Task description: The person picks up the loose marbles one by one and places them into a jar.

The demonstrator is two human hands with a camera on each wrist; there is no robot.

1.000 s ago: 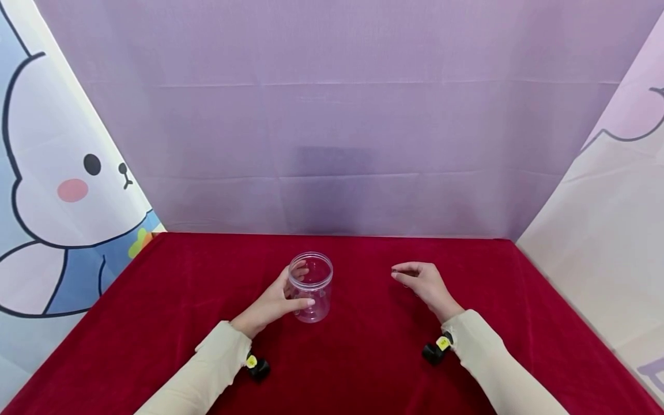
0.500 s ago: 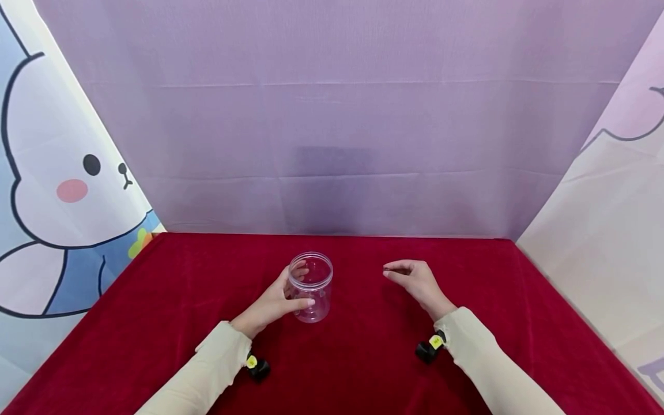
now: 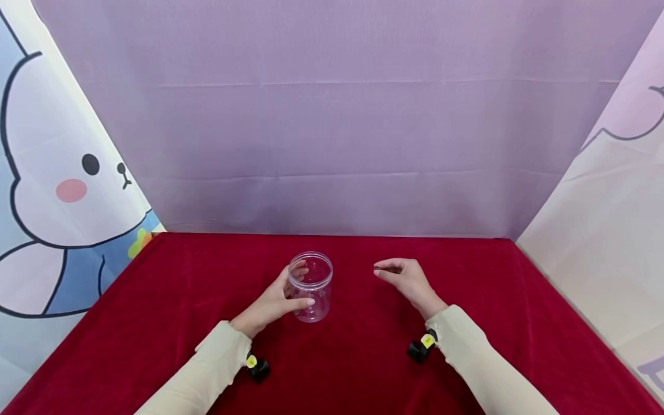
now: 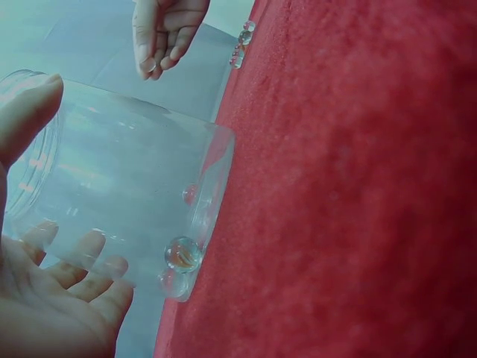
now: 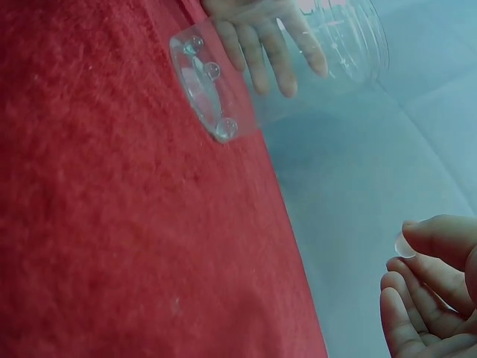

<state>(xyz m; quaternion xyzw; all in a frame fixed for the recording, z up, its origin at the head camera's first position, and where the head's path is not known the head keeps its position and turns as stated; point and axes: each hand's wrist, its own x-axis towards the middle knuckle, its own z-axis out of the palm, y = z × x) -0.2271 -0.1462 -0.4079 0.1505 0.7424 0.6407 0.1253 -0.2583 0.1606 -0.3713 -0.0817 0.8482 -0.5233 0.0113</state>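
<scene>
Loading, apparently: right hand (image 3: 408, 280), center right, pinches a marble (image 5: 404, 247); left hand (image 3: 272, 302) grips the jar (image 3: 321, 298), its rim (image 3: 311, 286) needing clearance next.

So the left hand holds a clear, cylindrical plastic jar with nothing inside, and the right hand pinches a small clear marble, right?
Not quite: the clear, cylindrical plastic jar isn't empty; the left wrist view shows round, see-through marbles inside, at its bottom. The left hand does hold it, and the right hand pinches a small clear marble.

The jar (image 3: 319, 293) is colourless, the cloth (image 3: 353, 363) plain red, the backdrop (image 3: 332, 127) lilac.
</scene>
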